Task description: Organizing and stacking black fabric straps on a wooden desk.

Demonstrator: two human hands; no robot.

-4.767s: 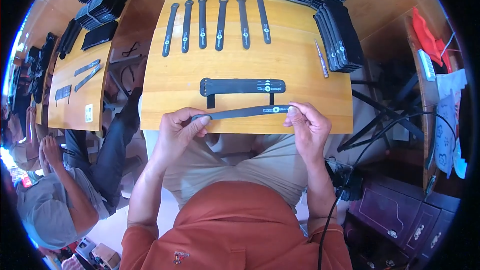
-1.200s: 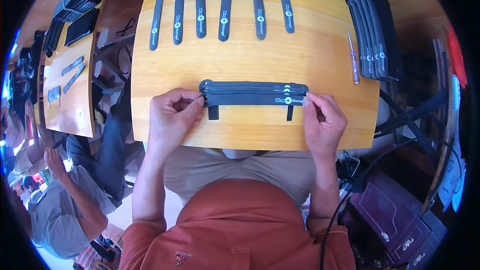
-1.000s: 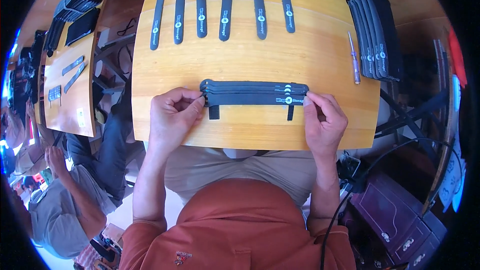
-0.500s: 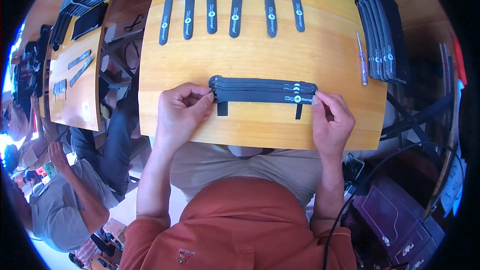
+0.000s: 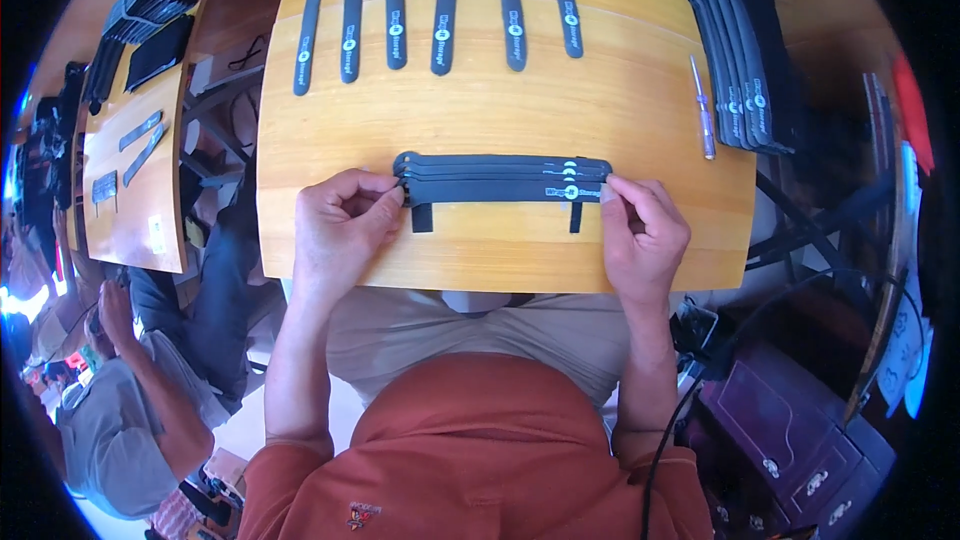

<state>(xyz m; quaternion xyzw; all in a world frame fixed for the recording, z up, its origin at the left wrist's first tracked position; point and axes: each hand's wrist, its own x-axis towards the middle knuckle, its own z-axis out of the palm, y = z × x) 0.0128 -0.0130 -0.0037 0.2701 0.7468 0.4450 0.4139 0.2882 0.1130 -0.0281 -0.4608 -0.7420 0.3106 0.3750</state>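
Observation:
A small stack of dark grey hook-and-loop straps (image 5: 480, 189) lies sideways near the table's front edge, each one fanned slightly above the other. My left hand (image 5: 345, 230) pinches its left end, where the rounded, holed tips show, between thumb and fingers. At the opposite end my right hand (image 5: 648, 238) grips the rounded corner the same way. Two short black strips stick out below the stack, a wider strip (image 5: 422, 219) by my left hand and a narrower strip (image 5: 576, 219) by my right.
Several single straps (image 5: 397, 10) lie in a row across the table's far side. A screwdriver (image 5: 704, 115) with a purplish handle lies at right, beside a fanned strap pile (image 5: 735, 70). Left, a person in grey (image 5: 120, 420) sits by another table (image 5: 140, 210).
The whole view has shifted slightly, so the table appears further left. Both hands keep hold of the strap stack's ends, with little visible change in it.

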